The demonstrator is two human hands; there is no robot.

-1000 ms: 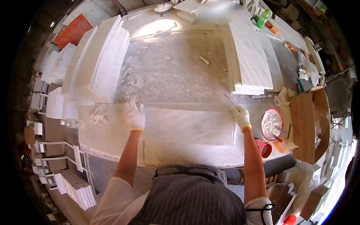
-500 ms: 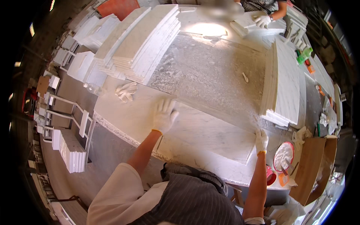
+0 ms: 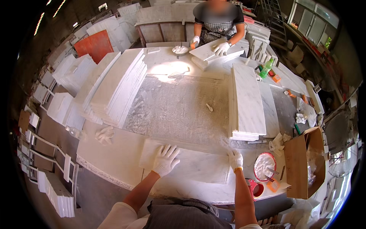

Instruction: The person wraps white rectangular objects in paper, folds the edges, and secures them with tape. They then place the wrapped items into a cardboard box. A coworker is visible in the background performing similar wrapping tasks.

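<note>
A long, thin white marble slab with faint grey veins lies flat near the front edge of the worktable. My left hand, in a white knitted glove, rests on top of it toward its left end, palm down with the fingers spread. At the slab's right end is my right hand, also gloved. Its fingers curl at the far corner and are slightly blurred, and their undersides are hidden. A loose pair of white gloves lies left of the slab.
Tall stacks of white slabs stand at the left; another stack is at the right. A red-rimmed bowl of white paste, a tape roll and a cardboard box sit right of my right hand. Across the table a gloved co-worker handles slabs.
My view has lifted and shifted right, bringing more of the co-worker and the far side into sight. Both hands stay at the slab, the left still flat on top.
</note>
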